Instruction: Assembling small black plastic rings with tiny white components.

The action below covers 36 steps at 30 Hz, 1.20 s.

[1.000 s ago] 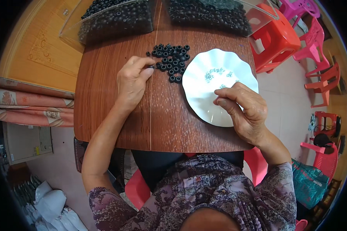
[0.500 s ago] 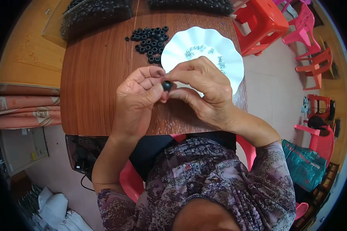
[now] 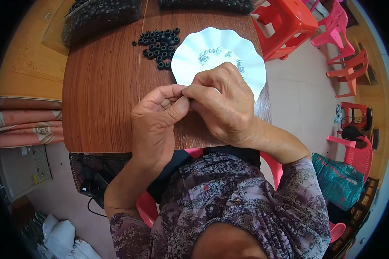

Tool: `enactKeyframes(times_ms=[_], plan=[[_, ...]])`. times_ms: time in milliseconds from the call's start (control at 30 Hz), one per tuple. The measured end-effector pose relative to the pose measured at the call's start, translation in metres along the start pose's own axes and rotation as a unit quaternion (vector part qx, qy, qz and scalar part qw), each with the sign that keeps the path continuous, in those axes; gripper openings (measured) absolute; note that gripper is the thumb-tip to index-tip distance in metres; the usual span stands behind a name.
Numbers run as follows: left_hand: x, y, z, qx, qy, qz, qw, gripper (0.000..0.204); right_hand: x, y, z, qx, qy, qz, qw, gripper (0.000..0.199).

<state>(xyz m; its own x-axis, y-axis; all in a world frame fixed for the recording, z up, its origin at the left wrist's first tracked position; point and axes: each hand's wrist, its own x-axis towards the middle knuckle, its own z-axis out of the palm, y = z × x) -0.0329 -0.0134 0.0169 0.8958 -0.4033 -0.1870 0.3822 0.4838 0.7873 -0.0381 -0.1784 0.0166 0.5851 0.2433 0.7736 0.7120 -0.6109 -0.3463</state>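
Just in front of the plate's near edge, my two hands meet over the table (image 3: 99, 95). My left hand (image 3: 153, 118) is closed, its thumb and index finger bent together around a round black bead that the fingers now hide. My right hand (image 3: 227, 103) pinches at the same spot, its fingertips touching the left ones; whatever lies between them cannot be made out. Beyond the hands, a heap of black ring-like pieces with holes (image 3: 160, 48) lies on the wood. The white plate (image 3: 190, 47) with a wavy rim and grey print sits partly behind my right hand.
Two clear containers full of black pieces stand at the far edge, a left one (image 3: 101, 21) and a right one (image 3: 207, 5). A red stool (image 3: 285, 26) is close to the table's right side, with pink and orange chairs (image 3: 350, 71) farther right.
The black bead that showed between my fingers is now covered. My right hand has turned over and closed in against the left fingertips. The view has shifted slightly.
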Motion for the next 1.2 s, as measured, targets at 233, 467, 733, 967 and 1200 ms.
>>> enactKeyframes(times_ms=[233,467,733,967,1200], plan=[[0.002,-0.003,-0.008,0.001,0.002,0.001,1.000,0.019,-0.001,-0.004,0.003,0.063,-0.007,0.060,0.996,0.033],[0.003,-0.005,-0.009,-0.008,0.027,0.013,1.000,0.021,0.001,-0.002,0.006,0.060,-0.012,0.077,0.995,0.032],[-0.003,-0.004,-0.015,0.089,0.019,0.033,0.995,0.018,-0.004,-0.003,0.012,0.052,-0.004,0.020,0.998,0.029],[-0.002,0.003,-0.025,0.098,-0.021,-0.036,0.994,0.015,0.000,0.014,-0.017,0.053,-0.072,0.034,0.995,0.023],[0.005,-0.005,-0.034,0.028,-0.039,-0.065,0.997,0.012,0.003,0.078,-0.019,-0.080,-0.132,0.164,0.974,0.019]])
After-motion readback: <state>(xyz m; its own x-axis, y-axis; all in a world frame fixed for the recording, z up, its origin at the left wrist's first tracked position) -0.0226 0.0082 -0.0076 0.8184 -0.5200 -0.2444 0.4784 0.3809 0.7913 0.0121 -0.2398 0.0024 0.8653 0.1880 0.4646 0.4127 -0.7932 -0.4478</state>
